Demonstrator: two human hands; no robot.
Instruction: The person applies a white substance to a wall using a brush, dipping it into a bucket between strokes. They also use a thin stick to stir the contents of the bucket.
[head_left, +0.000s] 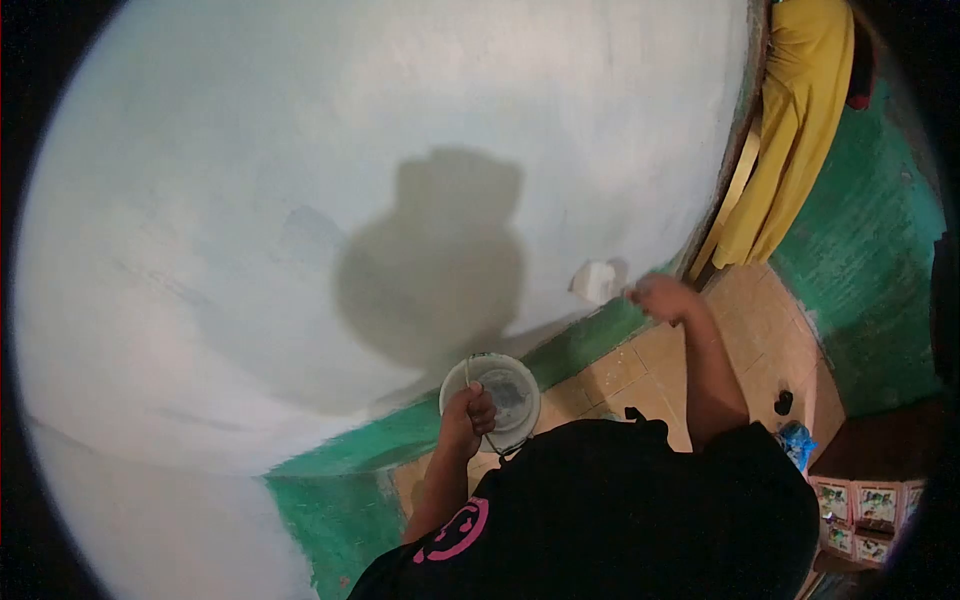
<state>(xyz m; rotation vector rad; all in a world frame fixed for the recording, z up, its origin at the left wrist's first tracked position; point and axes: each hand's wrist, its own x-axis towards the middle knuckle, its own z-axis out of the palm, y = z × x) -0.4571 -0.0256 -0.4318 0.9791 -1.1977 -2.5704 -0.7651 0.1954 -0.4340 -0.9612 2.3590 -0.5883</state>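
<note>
My left hand point(468, 418) is closed around the thin handle of a whitish bucket point(532, 405), which hangs close to the wall. Inside the bucket there is pale grey-white material. Out to the right, my right hand point(664, 298) grips a paintbrush point(596, 282) with a broad white head. The brush head overlaps the lower wall point(250, 250), just above where its white upper part meets the green band. Motion slightly blurs the right hand, and its fingers hide most of the brush handle.
A yellow cloth point(800, 130) hangs at the doorway on the right. Below lies a tan tiled floor point(745, 335) with a small black object point(783, 402) and a blue plastic bag point(796, 442). A brown cabinet with pictured panels point(877, 503) stands at lower right.
</note>
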